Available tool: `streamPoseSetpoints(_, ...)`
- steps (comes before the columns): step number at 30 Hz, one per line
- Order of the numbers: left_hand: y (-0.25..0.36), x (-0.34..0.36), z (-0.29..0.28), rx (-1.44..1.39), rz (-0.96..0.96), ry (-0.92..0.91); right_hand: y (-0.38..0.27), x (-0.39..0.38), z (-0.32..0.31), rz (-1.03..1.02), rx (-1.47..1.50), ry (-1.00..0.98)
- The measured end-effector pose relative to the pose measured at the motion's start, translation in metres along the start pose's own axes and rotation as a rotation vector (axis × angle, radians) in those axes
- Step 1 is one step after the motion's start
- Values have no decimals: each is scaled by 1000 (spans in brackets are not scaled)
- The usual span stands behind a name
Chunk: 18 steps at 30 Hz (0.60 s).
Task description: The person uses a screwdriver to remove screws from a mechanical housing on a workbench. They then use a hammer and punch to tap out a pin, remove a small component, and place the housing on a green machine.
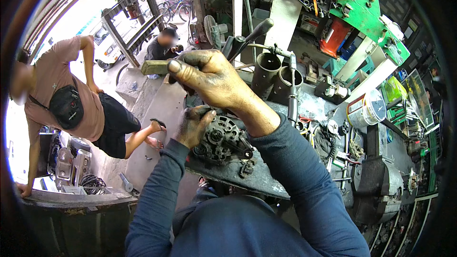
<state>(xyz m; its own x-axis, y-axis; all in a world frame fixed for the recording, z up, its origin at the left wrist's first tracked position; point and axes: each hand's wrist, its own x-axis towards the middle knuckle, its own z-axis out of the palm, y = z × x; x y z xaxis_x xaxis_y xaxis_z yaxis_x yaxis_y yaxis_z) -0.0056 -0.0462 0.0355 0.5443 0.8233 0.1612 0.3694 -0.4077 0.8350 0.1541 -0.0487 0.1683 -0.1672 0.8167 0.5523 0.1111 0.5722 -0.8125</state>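
My right hand (209, 78) is raised mid-frame, closed round a flat, dull brownish bar (153, 68) that sticks out leftward past the thumb. Below it, my left hand (194, 124) has its fingers curled at the upper left of a greasy round metal housing (218, 138), gripping something mostly hidden behind both hands. The housing lies on the dark workbench (269, 183), with a small metal part (246, 169) near the bench's front edge. Both forearms are in dark sleeves.
A person in a pink shirt (64, 83) leans at left; another person (161, 47) crouches beyond. Metal cylinders (264, 78), a white bucket (362, 110), scattered tools (345, 157) and a bench vise (376, 190) are at right. A green machine (364, 14) stands behind.
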Motion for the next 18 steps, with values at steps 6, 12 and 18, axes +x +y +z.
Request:
streamPoseSetpoints(6,-10,1,3,57,63,52,-18,-14,1,25,-530,99)
streamPoseSetpoints(12,0,-5,6,-120,-39,65,-35,-23,-26,-109,-514,-193)
streamPoseSetpoints(18,10,-5,-1,-96,-112,-12,-46,-8,-42,-62,-386,-539)
